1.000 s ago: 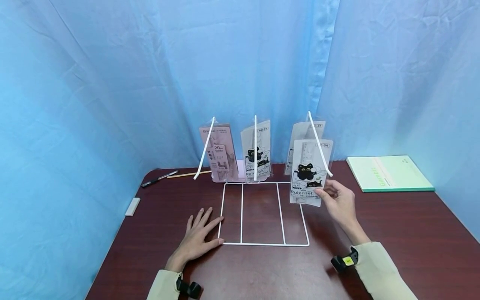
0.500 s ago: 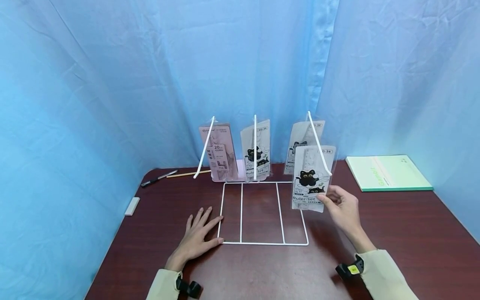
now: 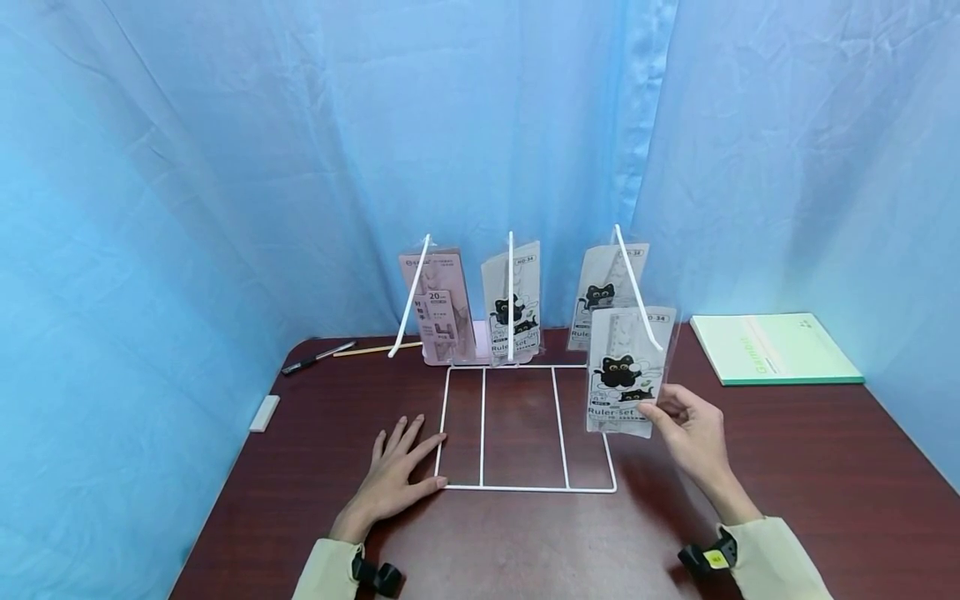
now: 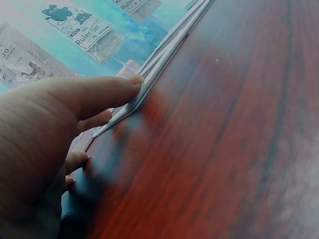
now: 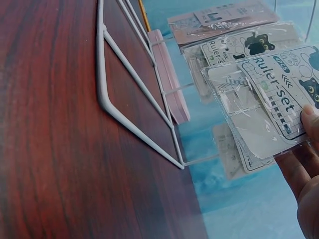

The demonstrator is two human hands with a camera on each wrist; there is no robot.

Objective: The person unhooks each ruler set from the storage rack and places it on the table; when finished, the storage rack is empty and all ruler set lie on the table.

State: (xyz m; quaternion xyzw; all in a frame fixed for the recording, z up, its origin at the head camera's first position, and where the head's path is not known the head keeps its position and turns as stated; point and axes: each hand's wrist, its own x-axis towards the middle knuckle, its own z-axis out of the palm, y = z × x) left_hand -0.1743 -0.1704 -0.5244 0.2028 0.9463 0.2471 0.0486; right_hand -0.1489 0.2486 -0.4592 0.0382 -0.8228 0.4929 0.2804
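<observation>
A ruler-set packet (image 3: 627, 372) is pinched at its lower right corner by the right hand (image 3: 690, 429), thumb in front and fingers behind, and is held upright above the near right corner of the white wire rack (image 3: 525, 425); the wrist is raised off the desk (image 3: 787, 467), the sleeve trailing toward the near edge. The left hand (image 3: 397, 475) is laid flat on the desk with fingers straight and spread, its fingertips (image 4: 130, 82) touching the rack's left edge. Three more packets are hung on the rack's slanted prongs behind: a pink one (image 3: 437, 308), a cat-printed one (image 3: 512, 304) and another (image 3: 606, 292) partly hidden by the held packet. A green notebook (image 3: 776, 348) is seen at far right; a pen (image 3: 318, 357), a pencil (image 3: 375, 349) and an eraser (image 3: 265, 413) at left.
</observation>
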